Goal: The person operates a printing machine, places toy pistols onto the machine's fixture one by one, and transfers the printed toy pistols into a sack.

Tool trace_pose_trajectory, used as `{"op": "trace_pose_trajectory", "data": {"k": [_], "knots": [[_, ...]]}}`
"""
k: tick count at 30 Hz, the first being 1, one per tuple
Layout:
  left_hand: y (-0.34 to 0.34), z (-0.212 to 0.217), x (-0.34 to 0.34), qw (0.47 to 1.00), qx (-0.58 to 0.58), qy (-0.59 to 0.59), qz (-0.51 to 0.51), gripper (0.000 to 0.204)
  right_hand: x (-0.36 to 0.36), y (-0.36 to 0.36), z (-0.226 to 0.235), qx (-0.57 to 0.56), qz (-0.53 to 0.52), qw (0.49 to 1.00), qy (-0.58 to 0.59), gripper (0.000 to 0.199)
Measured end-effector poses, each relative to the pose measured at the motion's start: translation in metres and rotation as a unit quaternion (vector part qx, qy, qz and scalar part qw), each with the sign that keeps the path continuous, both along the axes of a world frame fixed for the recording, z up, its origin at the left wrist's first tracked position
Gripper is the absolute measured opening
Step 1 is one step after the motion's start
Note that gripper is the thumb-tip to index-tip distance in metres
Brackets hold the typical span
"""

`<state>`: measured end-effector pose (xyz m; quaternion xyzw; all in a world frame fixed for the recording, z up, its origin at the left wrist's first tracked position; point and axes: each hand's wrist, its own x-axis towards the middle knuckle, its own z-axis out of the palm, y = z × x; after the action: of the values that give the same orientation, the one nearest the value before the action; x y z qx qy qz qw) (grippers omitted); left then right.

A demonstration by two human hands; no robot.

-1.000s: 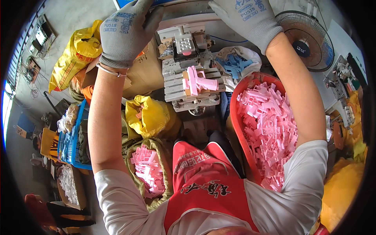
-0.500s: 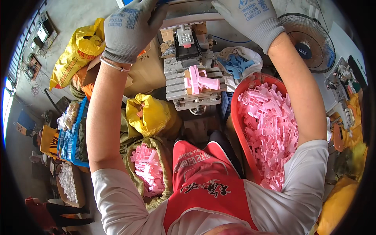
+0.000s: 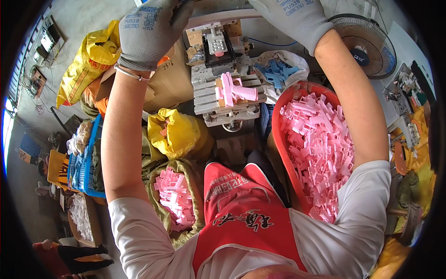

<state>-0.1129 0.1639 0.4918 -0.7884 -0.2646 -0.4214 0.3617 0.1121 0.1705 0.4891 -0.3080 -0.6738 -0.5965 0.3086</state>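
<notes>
My left hand (image 3: 151, 32), in a grey work glove, is raised at the top edge, beside the left end of a metal bar (image 3: 223, 16) on the machine. Its thumb shows; its other fingers run out of the picture. My right hand (image 3: 292, 17), gloved the same way, is at the bar's right end, its fingers cut off too. Whether either hand grips anything is hidden. Below the bar, a metal block (image 3: 216, 43) with a pink pad (image 3: 219, 54) under it hangs over the machine. A pink toy pistol piece (image 3: 238, 91) lies on the slotted metal bed (image 3: 204, 96), apart from both hands.
Right of my legs stands a red tub (image 3: 277, 135) heaped with pink pieces; behind it, a white sack (image 3: 301, 69) holds blue ones. Left are an open woven sack (image 3: 197, 204) of pink parts, a yellow bag (image 3: 174, 137) and a carton (image 3: 172, 86). A fan (image 3: 378, 46) stands far right.
Both gloved hands sit slightly higher in the picture, and the machine appears a little up and left as the view shifts. The pink pistol piece stays on the bed.
</notes>
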Motion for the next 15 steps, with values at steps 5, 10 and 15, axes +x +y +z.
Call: {"op": "trace_pose_trajectory", "data": {"k": [5, 10, 15], "knots": [[0.001, -0.001, 0.000, 1.000, -0.011, -0.002, 0.012, 0.040, 0.001, 0.002, -0.001, -0.004, 0.011, 1.000, -0.001, 0.041], [0.002, -0.002, 0.001, 1.000, 0.011, -0.005, -0.016, 0.041, -0.001, 0.004, -0.002, 0.014, 0.002, 1.000, -0.005, 0.039], [0.000, -0.003, 0.001, 1.000, -0.001, -0.013, -0.005, 0.040, -0.010, -0.008, 0.002, -0.026, -0.055, 0.998, 0.006, 0.038]]}}
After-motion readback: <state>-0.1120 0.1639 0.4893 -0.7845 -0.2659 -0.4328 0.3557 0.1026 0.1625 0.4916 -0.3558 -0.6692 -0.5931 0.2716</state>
